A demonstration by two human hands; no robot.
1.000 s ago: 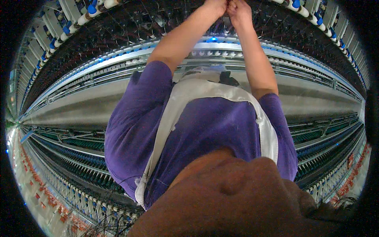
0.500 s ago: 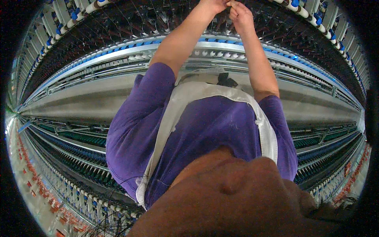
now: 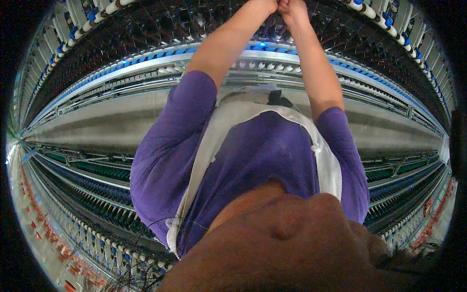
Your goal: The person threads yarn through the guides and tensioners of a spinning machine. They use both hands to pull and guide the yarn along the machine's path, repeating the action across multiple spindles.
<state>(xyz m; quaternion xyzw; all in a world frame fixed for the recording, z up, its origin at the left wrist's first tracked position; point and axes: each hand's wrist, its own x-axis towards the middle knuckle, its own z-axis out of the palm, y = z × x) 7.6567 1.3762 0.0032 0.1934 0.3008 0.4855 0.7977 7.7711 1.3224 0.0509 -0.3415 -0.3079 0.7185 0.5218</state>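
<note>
My left hand (image 3: pixel 265 5) and my right hand (image 3: pixel 294 10) meet at the upper edge of the view, stretched out over a long spinning machine. The fingers of both are drawn in and almost touch. Part of each hand is cut off by the picture's edge. Whatever they pinch, if anything, is too small or hidden to make out. Below them runs a blue strip (image 3: pixel 279 49) along a metal rail, with a row of white round parts (image 3: pixel 270 66) under it. Dark rows of machine parts (image 3: pixel 160 36) lie around and behind the hands.
A grey walkway (image 3: pixel 112 121) runs between two machine rows. Behind me stands another row with green and blue bobbins (image 3: pixel 102 190). White rollers with blue parts (image 3: pixel 408 44) curve along the upper right. I wear a white apron (image 3: pixel 328 165) with a dark object (image 3: pixel 279 99) at its front.
Both hands have shifted slightly up, farther out of the picture, still close together. A blue light now shows on the strip below them; the earlier one on the right is gone.
</note>
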